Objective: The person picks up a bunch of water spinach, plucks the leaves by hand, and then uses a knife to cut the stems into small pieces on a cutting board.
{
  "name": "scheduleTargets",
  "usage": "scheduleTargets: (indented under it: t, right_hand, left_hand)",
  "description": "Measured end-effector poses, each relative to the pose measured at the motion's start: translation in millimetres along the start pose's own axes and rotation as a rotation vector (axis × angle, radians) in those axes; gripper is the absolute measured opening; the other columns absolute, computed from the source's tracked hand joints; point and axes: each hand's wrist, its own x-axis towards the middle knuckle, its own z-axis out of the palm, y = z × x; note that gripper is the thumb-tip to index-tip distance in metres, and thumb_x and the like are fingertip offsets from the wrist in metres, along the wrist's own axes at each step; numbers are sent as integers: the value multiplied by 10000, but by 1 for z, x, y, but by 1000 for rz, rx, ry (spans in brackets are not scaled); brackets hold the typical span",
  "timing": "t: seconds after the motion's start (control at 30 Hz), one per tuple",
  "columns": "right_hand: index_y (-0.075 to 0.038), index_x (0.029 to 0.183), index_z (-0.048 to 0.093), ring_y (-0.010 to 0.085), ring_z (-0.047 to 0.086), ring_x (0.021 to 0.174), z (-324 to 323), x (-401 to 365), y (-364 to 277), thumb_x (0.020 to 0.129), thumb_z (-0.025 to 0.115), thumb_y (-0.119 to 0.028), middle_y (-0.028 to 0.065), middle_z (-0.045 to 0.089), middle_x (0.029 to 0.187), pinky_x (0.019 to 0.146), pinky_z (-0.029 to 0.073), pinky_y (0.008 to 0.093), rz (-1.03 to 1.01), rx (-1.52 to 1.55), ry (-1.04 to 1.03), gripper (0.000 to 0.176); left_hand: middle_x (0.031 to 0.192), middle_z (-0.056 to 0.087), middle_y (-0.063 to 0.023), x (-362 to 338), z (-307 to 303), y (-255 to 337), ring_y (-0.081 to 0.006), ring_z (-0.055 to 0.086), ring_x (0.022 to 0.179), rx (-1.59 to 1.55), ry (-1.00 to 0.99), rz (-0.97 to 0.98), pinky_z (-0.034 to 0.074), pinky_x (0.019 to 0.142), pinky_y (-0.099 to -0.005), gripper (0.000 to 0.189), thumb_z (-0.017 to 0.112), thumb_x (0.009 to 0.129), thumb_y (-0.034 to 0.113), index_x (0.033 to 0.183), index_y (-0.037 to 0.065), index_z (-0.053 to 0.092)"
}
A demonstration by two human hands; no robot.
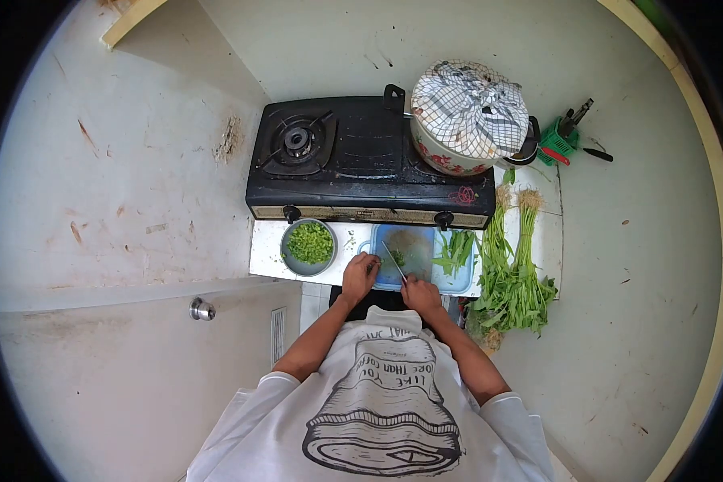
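Note:
A blue cutting board (458,283) lies on the white counter in front of the stove. My right hand (420,294) is wrapped round the handle of a knife (394,261), whose blade points up and left over the board. At the board's left edge is my left hand (361,275), fingers curled together; what they hold, if anything, is too small to tell. A little chopped green (398,257) lies beside the blade. Long green leaves (455,251) rest on the board's right part. Left of my left hand stands a grey bowl (285,255) of chopped greens (309,243).
Behind the board is a black two-burner stove (368,153). A floral pot (450,158) with a checked cloth (470,108) stands on its right side. Bunches of leafy stems (522,281) hang over the counter's right end. A green basket (556,143) holds utensils. A door knob (202,308) is at left.

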Motion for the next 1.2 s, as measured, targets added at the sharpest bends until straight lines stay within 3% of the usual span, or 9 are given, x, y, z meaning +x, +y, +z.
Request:
scheduleTargets:
  t: [0.57,0.87,1.2]
  right_hand:
    - [32,1031,606,477,730,755,-4,6,-15,1003,541,-351,290,722,799,718,592,580,-60,2,-83,390]
    - [26,1007,591,475,710,666,3,-6,6,1001,556,-334,269,692,697,641,589,568,-33,19,48,362]
    - [25,1017,596,484,710,670,1,0,-9,995,559,-353,269,700,712,645,589,579,-51,19,-1,380]
  left_hand:
    - [946,667,-126,-6,-2,-2,-348,653,904,50,12,101,531,819,-437,98,709,888,71,982,49,726]
    - [916,649,-134,6,3,-5,-363,616,920,103,-16,150,504,835,-460,95,699,887,84,975,51,690]
    - [919,644,-125,8,1,5,-354,610,895,130,-6,137,505,829,-453,99,725,853,67,946,46,696]
